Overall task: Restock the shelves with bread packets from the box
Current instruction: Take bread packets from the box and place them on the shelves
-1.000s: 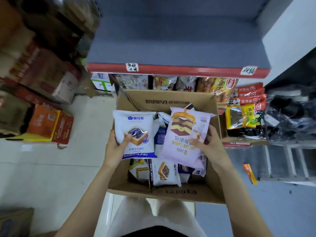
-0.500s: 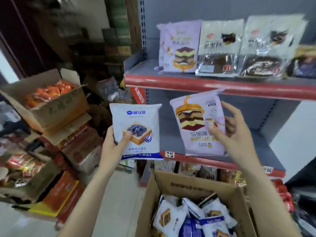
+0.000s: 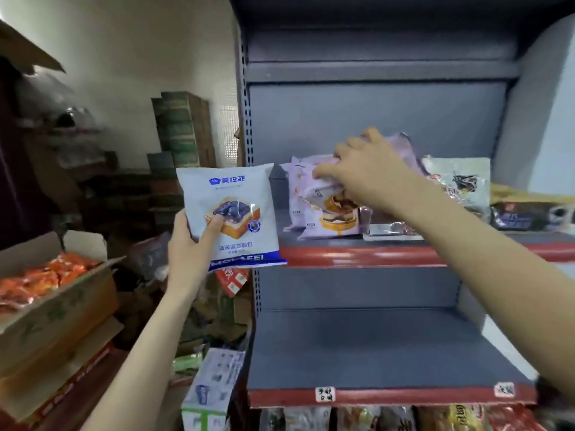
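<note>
My left hand [image 3: 189, 247] holds a white and blue blueberry bread packet [image 3: 231, 213] upright, left of the shelf unit. My right hand [image 3: 364, 169] reaches over the upper shelf [image 3: 357, 255] and grips a lilac cake-bread packet [image 3: 401, 150], pressing it against the lilac packets [image 3: 314, 213] that stand there. That held packet is mostly hidden behind my hand. The box of bread packets is out of view.
White and dark packets [image 3: 457, 185] fill the upper shelf's right part. The middle shelf [image 3: 373, 353] is bare, with price tags on its red edge. Snack bags [image 3: 404, 418] show below. An open carton of orange packets [image 3: 40, 281] and stacked cartons stand to the left.
The view has tilted up from the box to the shelves. My right hand carried the lilac packet up and forward onto the upper shelf. My left hand kept its packet beside the shelf.
</note>
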A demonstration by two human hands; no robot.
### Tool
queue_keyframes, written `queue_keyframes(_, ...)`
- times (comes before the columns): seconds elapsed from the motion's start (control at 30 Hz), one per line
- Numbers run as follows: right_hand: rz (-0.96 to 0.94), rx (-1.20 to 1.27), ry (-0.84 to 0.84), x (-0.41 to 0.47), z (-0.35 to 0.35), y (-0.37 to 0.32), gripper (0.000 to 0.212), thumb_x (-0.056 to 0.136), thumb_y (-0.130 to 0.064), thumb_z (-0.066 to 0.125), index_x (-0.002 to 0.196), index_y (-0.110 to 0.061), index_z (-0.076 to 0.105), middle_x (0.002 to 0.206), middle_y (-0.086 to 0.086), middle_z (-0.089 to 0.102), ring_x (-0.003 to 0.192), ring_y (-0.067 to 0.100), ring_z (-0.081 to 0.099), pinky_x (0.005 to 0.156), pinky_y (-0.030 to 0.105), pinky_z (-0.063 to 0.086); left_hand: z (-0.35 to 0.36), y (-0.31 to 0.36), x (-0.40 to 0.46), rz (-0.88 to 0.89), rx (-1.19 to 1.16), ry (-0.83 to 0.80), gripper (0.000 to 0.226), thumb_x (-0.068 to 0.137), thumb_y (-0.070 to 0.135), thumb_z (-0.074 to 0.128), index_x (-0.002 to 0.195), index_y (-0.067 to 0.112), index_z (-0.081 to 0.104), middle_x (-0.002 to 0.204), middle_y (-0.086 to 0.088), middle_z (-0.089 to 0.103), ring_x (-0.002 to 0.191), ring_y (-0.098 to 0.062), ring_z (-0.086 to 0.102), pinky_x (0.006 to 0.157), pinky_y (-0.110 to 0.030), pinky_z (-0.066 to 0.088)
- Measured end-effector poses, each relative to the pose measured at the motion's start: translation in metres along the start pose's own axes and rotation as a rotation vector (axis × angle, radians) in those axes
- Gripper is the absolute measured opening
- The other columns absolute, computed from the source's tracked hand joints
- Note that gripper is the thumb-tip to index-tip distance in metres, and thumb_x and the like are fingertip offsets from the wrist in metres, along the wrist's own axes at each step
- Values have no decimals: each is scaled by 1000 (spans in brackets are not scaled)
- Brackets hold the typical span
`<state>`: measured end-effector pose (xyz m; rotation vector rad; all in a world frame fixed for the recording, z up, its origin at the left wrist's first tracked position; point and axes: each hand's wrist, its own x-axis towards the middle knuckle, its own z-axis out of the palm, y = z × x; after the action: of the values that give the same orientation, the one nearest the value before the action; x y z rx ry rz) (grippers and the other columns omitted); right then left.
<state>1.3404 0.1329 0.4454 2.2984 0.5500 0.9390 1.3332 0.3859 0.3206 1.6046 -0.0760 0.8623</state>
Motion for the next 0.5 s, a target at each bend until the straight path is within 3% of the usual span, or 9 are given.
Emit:
queue_keyframes(0.1,-151,-285,-131,36,19,-25,33,94,-17,47,122,-32,56,116,6,61,117,28,50,109,58,20,0,-12,16,-10,-19,-14,38,88,35,61,122,23,47,107,10,62,93,-7,64,74,-26,54)
queue_keyframes(0.2,-256,-376,-201,51,52,-47,30,94,-15,49,120,-26,61,125,4,59,131,30,38,106,69,2,1,-22,26,-28,-76,-29,31,88,34,62,115,25,48,106,10,63,96,-13,65,77,-32,55)
queue_keyframes(0.23,-266,-358,-156,50,66,-50,28,91,-16,53,113,-27,65,124,4,59,132,31,37,106,71,3,2,-25,29,-38,-97,-38,31,88,33,61,115,25,48,108,7,64,96,-14,66,74,-31,56)
queue_keyframes(0.33,-143,-210,86,36,93,-49,29,69,-13,73,91,-32,73,116,3,66,120,27,55,102,68,28,6,-30,36,-53,-116,-57,34,89,32,61,118,26,46,113,2,63,95,-15,67,66,-25,54)
queue_keyframes(0.4,-22,-9,207,23,109,-53,37,68,-11,66,101,-28,71,121,6,63,117,27,57,100,64,36,10,-29,39,-51,-126,-70,33,89,31,61,118,27,45,109,4,63,91,-13,67,61,-21,53)
queue_keyframes(0.5,99,276,233,12,122,-61,40,87,-27,45,125,-27,57,139,6,50,127,29,48,103,54,39,14,-26,44,-52,-137,-82,32,89,31,61,117,28,45,108,6,63,93,-13,67,65,-25,54)
